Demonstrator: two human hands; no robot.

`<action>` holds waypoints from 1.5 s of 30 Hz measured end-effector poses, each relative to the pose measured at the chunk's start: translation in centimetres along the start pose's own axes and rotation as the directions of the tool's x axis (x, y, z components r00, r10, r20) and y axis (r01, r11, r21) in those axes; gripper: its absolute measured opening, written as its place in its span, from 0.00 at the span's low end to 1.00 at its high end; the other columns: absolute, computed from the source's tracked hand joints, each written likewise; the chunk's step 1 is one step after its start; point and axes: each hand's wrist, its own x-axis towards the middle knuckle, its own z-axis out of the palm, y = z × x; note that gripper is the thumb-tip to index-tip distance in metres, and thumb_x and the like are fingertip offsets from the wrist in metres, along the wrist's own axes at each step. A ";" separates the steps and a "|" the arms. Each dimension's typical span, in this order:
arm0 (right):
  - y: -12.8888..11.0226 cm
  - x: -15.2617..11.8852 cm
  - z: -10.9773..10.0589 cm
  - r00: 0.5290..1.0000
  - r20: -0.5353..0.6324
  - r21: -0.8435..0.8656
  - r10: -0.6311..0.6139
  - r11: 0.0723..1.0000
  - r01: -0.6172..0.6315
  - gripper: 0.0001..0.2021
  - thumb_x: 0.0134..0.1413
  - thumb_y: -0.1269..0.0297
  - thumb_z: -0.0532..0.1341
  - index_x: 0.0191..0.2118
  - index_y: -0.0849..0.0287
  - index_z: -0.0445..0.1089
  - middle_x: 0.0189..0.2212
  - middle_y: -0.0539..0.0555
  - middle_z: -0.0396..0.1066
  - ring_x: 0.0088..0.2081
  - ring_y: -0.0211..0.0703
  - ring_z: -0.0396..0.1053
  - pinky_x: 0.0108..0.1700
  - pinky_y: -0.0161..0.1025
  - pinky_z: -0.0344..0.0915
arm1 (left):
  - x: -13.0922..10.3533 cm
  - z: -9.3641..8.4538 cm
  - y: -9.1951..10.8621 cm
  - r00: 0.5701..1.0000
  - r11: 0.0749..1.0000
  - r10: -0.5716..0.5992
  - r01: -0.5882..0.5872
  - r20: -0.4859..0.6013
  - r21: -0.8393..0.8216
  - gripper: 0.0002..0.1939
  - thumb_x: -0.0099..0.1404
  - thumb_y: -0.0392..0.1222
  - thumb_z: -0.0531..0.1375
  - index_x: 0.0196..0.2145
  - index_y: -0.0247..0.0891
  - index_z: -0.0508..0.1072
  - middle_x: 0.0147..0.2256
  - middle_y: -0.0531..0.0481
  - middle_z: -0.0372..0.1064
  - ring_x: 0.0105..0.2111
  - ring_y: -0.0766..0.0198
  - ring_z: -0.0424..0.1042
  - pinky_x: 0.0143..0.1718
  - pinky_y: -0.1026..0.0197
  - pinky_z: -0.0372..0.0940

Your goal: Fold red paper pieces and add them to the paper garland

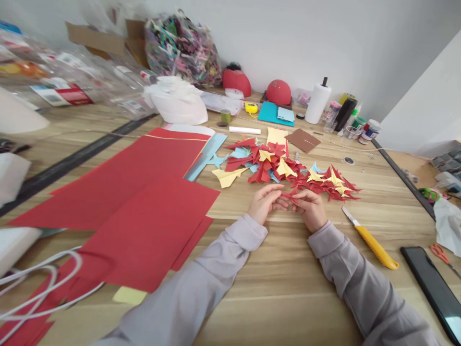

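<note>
Between both hands is a small folded red paper piece (290, 195), mostly covered by fingers. My left hand (265, 203) pinches its left side, and my right hand (310, 207) grips its right side with thumb and forefinger. Just beyond the hands lies a heap of folded paper shapes (264, 166) in red, yellow and light blue, some like planes and some like stars. A yellow paper plane (227, 177) rests at the heap's left end. To the right of my right hand is a yellow-handled utility knife (376, 246) with its blade out.
Red paper sheets (154, 230) cover the left of the wooden table. A black phone (430, 288) and orange-handled scissors (439, 252) lie at right. Brown paper (303, 140), a yellow tape measure (251, 108), a white bottle (317, 103) and plastic bottles (68, 91) stand or lie farther back.
</note>
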 end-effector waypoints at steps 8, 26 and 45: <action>0.6 0.1 -0.3 0.991 0.047 -0.172 -0.127 0.976 0.133 0.03 0.41 0.72 0.63 0.24 0.57 0.72 0.17 0.47 0.68 0.20 0.34 0.63 0.25 0.34 0.60 | -0.1 0.3 -0.2 0.994 0.981 0.091 -0.080 -0.054 0.177 0.15 0.42 0.43 0.68 0.27 0.31 0.72 0.19 0.51 0.70 0.19 0.67 0.69 0.26 0.62 0.68; 0.0 0.2 0.1 1.000 0.003 -0.014 -0.008 1.000 0.008 0.04 0.36 0.70 0.66 0.23 0.58 0.71 0.19 0.48 0.72 0.19 0.35 0.66 0.24 0.34 0.61 | 0.1 0.2 -0.1 0.997 0.999 0.003 0.000 -0.075 0.032 0.21 0.42 0.43 0.68 0.32 0.29 0.70 0.21 0.46 0.72 0.18 0.64 0.71 0.21 0.63 0.68; -0.3 0.0 0.2 1.000 -0.023 0.017 0.021 1.000 -0.021 0.04 0.35 0.71 0.66 0.23 0.59 0.70 0.20 0.49 0.73 0.19 0.34 0.66 0.24 0.33 0.60 | 0.4 -0.2 -0.4 0.993 0.995 0.085 -0.081 -0.080 0.051 0.18 0.44 0.39 0.66 0.34 0.31 0.69 0.21 0.51 0.71 0.20 0.65 0.71 0.24 0.63 0.68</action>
